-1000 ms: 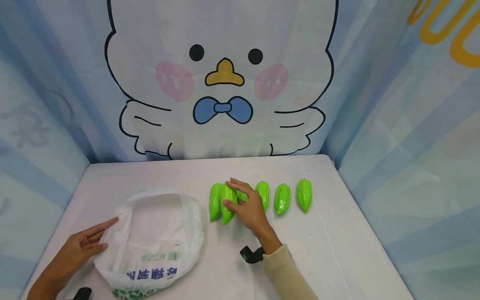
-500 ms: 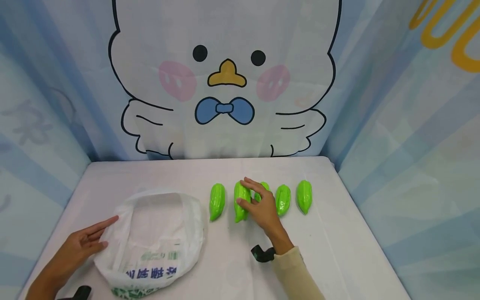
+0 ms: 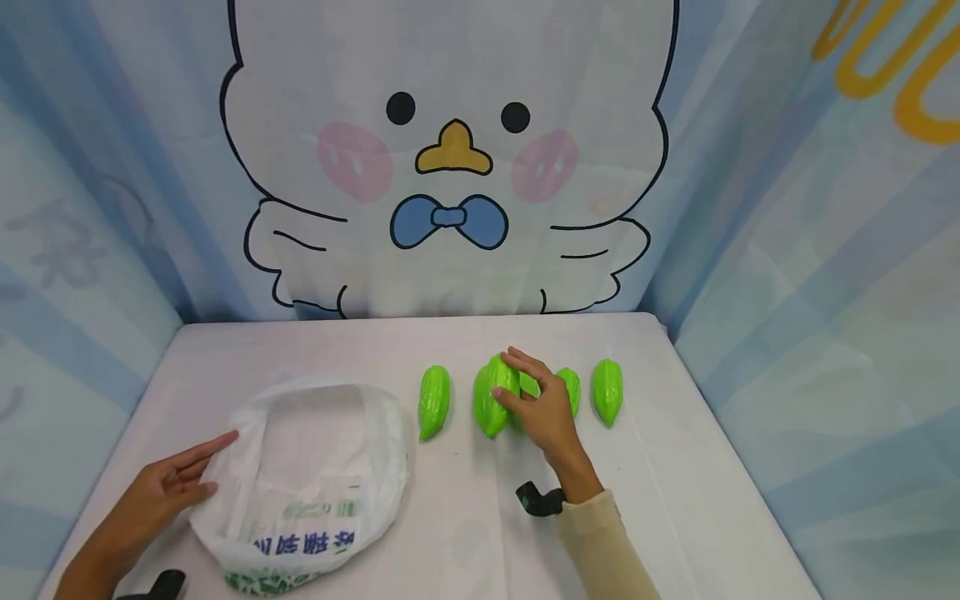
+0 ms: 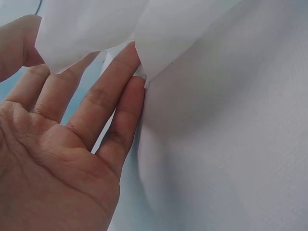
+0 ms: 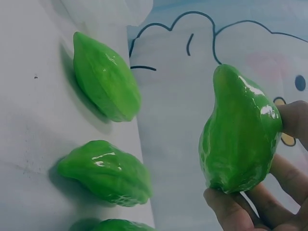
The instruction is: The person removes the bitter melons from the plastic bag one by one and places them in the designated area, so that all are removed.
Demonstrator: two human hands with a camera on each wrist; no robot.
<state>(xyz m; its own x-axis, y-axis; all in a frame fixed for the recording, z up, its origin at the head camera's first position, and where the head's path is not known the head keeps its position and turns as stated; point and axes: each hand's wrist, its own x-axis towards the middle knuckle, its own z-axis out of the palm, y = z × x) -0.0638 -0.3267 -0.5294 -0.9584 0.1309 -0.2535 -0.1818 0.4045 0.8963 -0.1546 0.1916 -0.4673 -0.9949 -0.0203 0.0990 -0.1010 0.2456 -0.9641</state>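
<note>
A white plastic bag (image 3: 382, 467) stands on the table, its mouth spread wide and dark blue characters on its inner side. At its left rim, my left hand (image 3: 168, 487) touches the plastic with extended fingers. The left wrist view shows this hand's palm (image 4: 53, 163) and the plastic (image 4: 96, 24) covering some fingertips. My right hand (image 3: 547, 408) grips a glossy, ridged green fruit (image 3: 503, 396) between thumb and fingers. In the right wrist view the held fruit (image 5: 238, 132) is up off the table. Behind it in the head view, another green fruit (image 3: 482, 396) is partly hidden.
Several like fruits form a row: one on the left (image 3: 434, 402), one partly behind the right hand (image 3: 528, 383), another past it (image 3: 572, 390), and one at the right end (image 3: 607, 392). The white table (image 3: 675, 500) meets a cartoon-printed curtain (image 3: 450, 275) at the back.
My right hand has moved rightward along the row, carrying the held fruit from beside the leftmost fruit to in front of the following ones. My left hand has stayed at the bag.
</note>
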